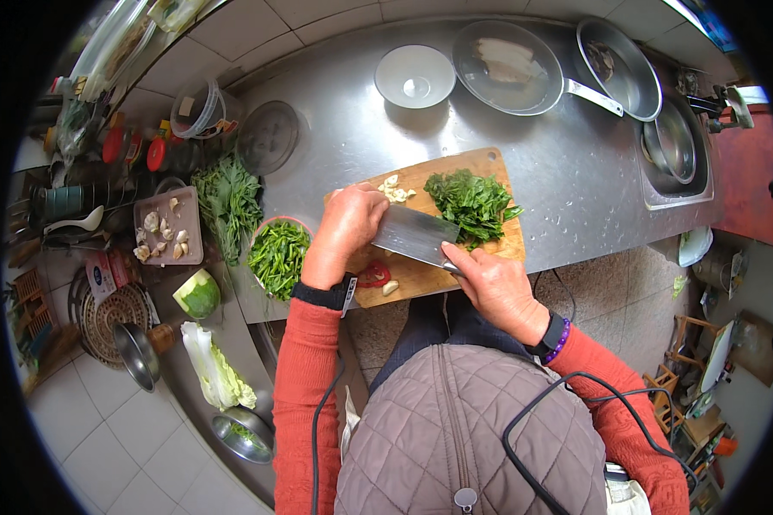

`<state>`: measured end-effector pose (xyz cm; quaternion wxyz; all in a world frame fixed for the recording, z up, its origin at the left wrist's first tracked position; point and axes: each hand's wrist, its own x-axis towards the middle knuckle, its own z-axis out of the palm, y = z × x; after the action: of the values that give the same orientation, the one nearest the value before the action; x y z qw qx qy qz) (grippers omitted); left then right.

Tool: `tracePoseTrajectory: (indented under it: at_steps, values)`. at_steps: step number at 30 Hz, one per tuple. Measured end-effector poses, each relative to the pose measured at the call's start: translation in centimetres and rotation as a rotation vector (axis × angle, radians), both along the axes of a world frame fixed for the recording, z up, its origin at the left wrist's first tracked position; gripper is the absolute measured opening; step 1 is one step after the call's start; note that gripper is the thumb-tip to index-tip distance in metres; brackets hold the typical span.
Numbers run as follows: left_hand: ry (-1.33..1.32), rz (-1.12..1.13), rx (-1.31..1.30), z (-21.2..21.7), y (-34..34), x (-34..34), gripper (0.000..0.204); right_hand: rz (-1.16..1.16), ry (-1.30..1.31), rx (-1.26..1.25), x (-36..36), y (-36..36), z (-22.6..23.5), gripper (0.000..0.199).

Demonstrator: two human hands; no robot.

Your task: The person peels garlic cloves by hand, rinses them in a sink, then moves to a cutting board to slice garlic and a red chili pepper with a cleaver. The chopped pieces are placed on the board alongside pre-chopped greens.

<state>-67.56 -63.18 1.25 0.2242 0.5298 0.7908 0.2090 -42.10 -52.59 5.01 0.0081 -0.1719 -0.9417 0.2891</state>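
My right hand is wrapped round the handle of a cleaver, whose broad blade slants up to the left over a wooden cutting board. At the blade's far end my left hand has its fingers curled in against the metal; the fingertips are partly hidden. Chopped leafy greens are heaped on the board just beyond the blade. Chopped garlic lies near the board's far left edge. On the near side sit a cut red chili and a garlic clove.
Left of the board stand a bowl of cut green stalks, leafy greens and a garlic tray. A white bowl, a lidded frying pan and a metal basin stand behind. At right is a sink.
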Motion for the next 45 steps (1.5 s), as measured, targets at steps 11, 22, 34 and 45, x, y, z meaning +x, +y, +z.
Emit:
tracePoseTrajectory:
  at_steps: [11,22,34,45]
  values:
    - [-0.272,0.527,0.274,1.0,-2.8,-1.6,0.019,-0.156,-0.023,-0.414,1.3,1.0,0.0,0.042]
    - [0.064,0.417,0.186,-2.5,-1.1,4.5,0.041,-0.338,0.009,-0.597,1.2,1.1,0.1,0.039]
    - [0.08,0.423,0.255,-5.0,0.0,3.8,0.036,-0.385,0.006,-0.584,1.7,1.2,0.5,0.04]
    - [-0.201,0.613,0.257,-1.5,-3.6,3.7,0.017,-0.33,0.057,-0.63,1.6,1.3,0.0,0.039]
